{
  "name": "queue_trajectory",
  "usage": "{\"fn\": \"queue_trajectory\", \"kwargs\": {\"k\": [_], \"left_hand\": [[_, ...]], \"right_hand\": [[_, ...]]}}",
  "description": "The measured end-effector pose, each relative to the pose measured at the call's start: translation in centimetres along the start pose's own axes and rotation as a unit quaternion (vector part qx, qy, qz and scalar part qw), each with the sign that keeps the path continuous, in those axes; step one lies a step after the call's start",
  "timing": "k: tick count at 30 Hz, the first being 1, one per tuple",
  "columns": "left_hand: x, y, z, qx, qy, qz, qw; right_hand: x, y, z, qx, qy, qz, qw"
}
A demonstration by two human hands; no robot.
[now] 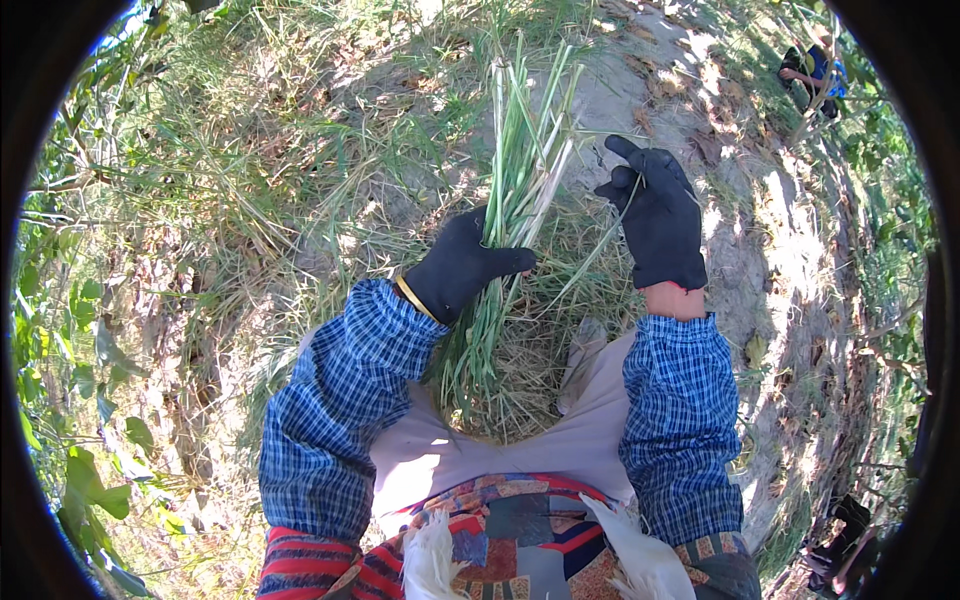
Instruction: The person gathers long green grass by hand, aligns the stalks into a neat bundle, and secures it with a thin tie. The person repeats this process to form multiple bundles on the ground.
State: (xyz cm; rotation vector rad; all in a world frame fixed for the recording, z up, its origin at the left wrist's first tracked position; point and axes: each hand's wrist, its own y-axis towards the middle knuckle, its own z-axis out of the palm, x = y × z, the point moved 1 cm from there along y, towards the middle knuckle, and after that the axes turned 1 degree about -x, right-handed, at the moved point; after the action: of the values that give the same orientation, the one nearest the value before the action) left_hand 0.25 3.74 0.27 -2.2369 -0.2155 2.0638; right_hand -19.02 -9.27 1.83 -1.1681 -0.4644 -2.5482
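Note:
My left hand (469,262), in a black glove with a yellowish cuff edge, grips a bundle of long grass stalks (517,180). The pale cut-looking ends fan out away from me, while the greener leafy part hangs below the hand towards my lap. To the right of the bundle is my right hand (656,202), also black-gloved, its fingers bent. A single long grass blade (596,259) runs from between those fingers down and to the left. The right hand stays apart from the bundle's thick part.
Loose cut grass (525,375) lies on the ground between my legs. Grass and dry leaves cover the soil ahead, with a bare earth strip (607,97) beyond. Leafy plants (90,480) border the left. Another person (814,75) is at the far upper right; a dark shape (844,540) lies lower right.

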Motion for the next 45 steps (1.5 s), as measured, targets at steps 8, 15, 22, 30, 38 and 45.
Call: {"fn": "queue_trajectory", "kwargs": {"k": [8,15,22,30,38,45], "left_hand": [[-0.8,-0.8,0.4,0.090,-0.032,0.001,0.995],[-0.3,-1.0,0.5,0.097,-0.044,-0.038,0.994],[-0.5,-1.4,-0.3,0.099,-0.045,-0.038,0.993],[-0.5,-2.2,-1.4,0.091,-0.105,-0.026,0.990],[-0.1,-2.7,-4.8,-0.003,-0.189,-0.007,0.982],[-0.2,-2.3,-3.5,0.041,-0.185,-0.023,0.982]], "right_hand": [[2.3,1.4,-4.0,0.023,0.204,-0.022,0.978],[3.4,3.0,-8.2,-0.059,0.250,-0.058,0.965],[4.3,4.4,-13.6,-0.221,0.284,-0.075,0.930],[5.4,4.0,-21.1,-0.362,0.069,-0.166,0.915],[6.5,3.0,-21.3,-0.404,0.270,-0.148,0.861],[5.2,3.1,-13.8,-0.210,-0.057,0.029,0.976]]}}
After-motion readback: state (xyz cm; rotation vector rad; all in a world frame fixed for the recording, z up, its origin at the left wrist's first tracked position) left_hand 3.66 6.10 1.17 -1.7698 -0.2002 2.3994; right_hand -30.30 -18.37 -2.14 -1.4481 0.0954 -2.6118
